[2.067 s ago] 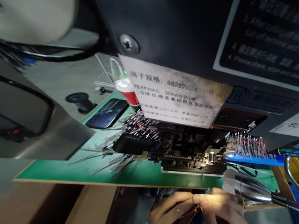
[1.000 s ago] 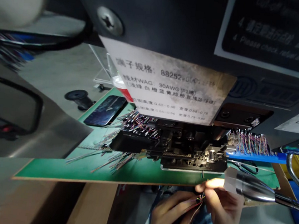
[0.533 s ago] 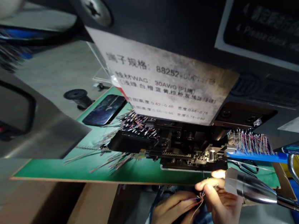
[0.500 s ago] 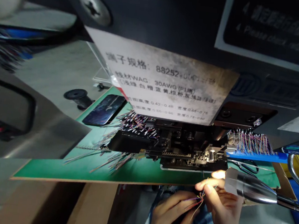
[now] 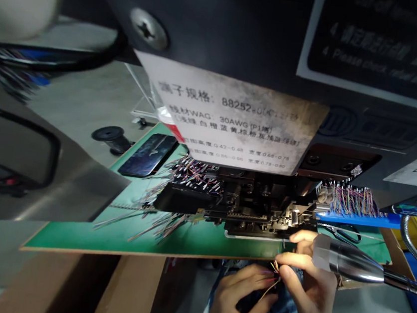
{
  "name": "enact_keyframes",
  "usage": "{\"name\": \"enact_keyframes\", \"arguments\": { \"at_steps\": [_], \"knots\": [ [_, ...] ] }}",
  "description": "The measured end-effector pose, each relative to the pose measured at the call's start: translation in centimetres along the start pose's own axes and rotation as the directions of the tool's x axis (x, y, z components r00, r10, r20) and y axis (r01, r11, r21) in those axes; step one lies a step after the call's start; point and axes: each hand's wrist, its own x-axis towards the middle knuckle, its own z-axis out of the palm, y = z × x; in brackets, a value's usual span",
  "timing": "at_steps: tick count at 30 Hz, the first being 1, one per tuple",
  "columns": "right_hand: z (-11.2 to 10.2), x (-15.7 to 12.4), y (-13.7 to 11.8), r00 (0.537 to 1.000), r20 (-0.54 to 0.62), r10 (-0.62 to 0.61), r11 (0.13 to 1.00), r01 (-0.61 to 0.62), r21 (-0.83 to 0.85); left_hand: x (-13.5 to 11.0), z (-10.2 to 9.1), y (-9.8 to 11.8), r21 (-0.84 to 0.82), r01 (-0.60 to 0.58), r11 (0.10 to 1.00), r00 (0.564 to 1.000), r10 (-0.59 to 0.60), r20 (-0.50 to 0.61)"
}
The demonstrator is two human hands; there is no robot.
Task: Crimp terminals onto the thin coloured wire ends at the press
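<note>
Close below the machine's front edge, my left hand (image 5: 240, 296) is closed on a small bunch of thin coloured wires (image 5: 275, 267), their ends fanning out above its fingertips. One pale wire hangs down between its thumb and fingers. From the right, my right hand (image 5: 309, 281) meets the same wires, its thumb and index fingertip closed around their ends. Its other fingers reach up toward the crimping machine (image 5: 261, 218). Exactly which wires each hand grips is too small to tell.
A metal lamp head (image 5: 354, 261) sits right beside my right hand. Bundles of wires (image 5: 195, 172) and a phone (image 5: 148, 154) lie on the green table (image 5: 82, 237). More wires (image 5: 354, 199) hang over a blue tray (image 5: 363, 219) near scissors (image 5: 346, 232). A label (image 5: 231, 119) fronts the machine.
My right hand's fingers have spread and shifted slightly left at the wire ends. The wire bunch has turned more upright; my left hand keeps its hold. The view has shifted slightly.
</note>
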Motion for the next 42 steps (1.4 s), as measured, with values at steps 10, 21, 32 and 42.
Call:
{"name": "enact_keyframes", "arguments": {
  "at_steps": [10, 21, 32, 42],
  "knots": [
    [-0.5, 0.8, 0.8, 0.995, 0.094, -0.037, 0.987, 0.021, 0.157, -1.1, -0.9, -1.5, -0.063, 0.219, 0.974, 0.969, -0.209, 0.128],
    [1.7, 0.6, 0.8, 0.964, -0.105, 0.242, 0.963, -0.226, 0.147, 2.6, 0.5, 0.1, -0.167, 0.156, 0.974, 0.988, -0.157, 0.003],
    [2.1, 1.1, 2.1, 0.91, -0.133, 0.393, 0.914, -0.371, 0.164, 3.8, 2.1, -0.5, -0.124, 0.026, 0.992, 0.989, -0.043, -0.142],
    [2.3, 1.6, 1.9, 0.876, -0.119, 0.467, 0.875, -0.438, 0.208, 3.4, 2.3, -0.8, -0.119, 0.058, 0.991, 0.986, -0.075, -0.147]
  ]
}}
